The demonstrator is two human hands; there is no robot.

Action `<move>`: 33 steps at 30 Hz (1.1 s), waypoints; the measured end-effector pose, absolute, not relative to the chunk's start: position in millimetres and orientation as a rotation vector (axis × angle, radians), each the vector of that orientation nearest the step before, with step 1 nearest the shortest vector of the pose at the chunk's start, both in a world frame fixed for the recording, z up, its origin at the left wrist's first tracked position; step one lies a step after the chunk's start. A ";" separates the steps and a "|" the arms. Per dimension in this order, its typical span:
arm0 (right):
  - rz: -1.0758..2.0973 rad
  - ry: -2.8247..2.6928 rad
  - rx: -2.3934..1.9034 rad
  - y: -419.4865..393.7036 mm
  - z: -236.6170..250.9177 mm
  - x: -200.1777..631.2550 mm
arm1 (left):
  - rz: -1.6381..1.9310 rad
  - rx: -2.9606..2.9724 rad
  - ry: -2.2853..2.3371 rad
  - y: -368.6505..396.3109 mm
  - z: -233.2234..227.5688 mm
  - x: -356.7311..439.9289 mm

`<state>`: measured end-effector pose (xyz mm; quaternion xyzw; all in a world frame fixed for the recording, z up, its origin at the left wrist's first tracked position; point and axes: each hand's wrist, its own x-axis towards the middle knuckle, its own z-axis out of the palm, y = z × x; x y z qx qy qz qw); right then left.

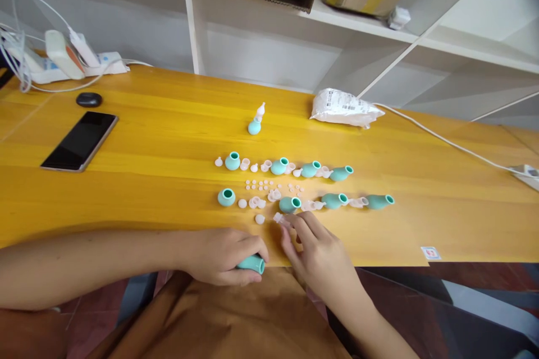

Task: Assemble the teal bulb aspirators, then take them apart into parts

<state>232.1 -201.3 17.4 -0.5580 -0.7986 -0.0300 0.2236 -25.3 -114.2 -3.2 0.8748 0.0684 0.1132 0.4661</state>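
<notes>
My left hand (221,255) is closed around a teal rubber bulb (252,263) at the near edge of the yellow table (147,140). My right hand (314,252) is beside it, fingertips pinching a small clear plastic piece (278,217) on the table. Just beyond lie two rows of several teal bulbs (289,204) mixed with small pale pink caps and discs (263,185). One assembled bulb with a white tip (255,122) stands alone farther back.
A black phone (80,140) and a small black case (88,99) lie at the left. A power strip with chargers (67,59) is at the far left. A white plastic bag (345,107) and a white cable (442,140) are at the right. Shelves stand behind.
</notes>
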 end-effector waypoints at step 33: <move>-0.082 -2.164 -1.395 -201.3 13.7 242.0 | 0.812 2.198 0.875 66.4 34.3 -114.4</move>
